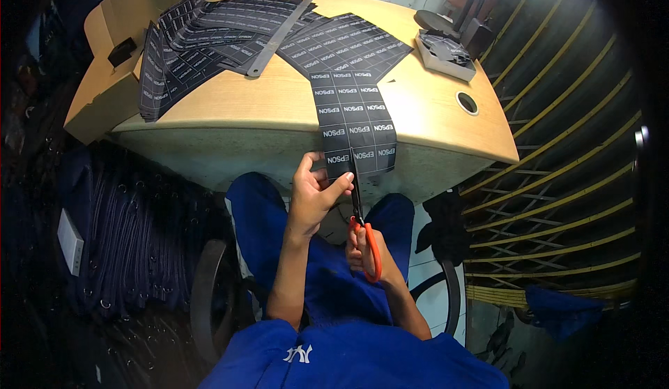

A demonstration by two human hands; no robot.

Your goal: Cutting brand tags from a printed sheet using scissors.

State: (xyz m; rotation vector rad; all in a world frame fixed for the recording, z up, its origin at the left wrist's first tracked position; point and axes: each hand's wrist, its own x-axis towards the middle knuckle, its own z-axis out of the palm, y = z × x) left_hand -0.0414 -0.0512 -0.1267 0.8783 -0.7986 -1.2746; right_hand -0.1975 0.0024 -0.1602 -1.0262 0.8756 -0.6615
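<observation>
Label sheet point(352, 121) was a black printed strip, gridded with white marks, draped off the front edge of the worktop point(432, 121) and hanging free toward the lap. Looked thin, light and floppy; no stiffness past the edge, so it probably needed tension from the free corner to cut clean.

Left hand point(315, 192) was pinching the sheet's lower left corner, thumb on top. Right hand point(369, 253) was clenched through the orange handles of the scissors point(362, 215), blades pointing up into the sheet's bottom edge. Best hold judged: right beside the cut line, as it was.

More sheets point(209, 37) lay fanned further back under a steel ruler point(282, 30).

Hard to read: blade opening, dark on dark. Right fingers mostly behind the handles. Grey tray point(446, 51) contents unclear. Floor surroundings were too dim.
</observation>
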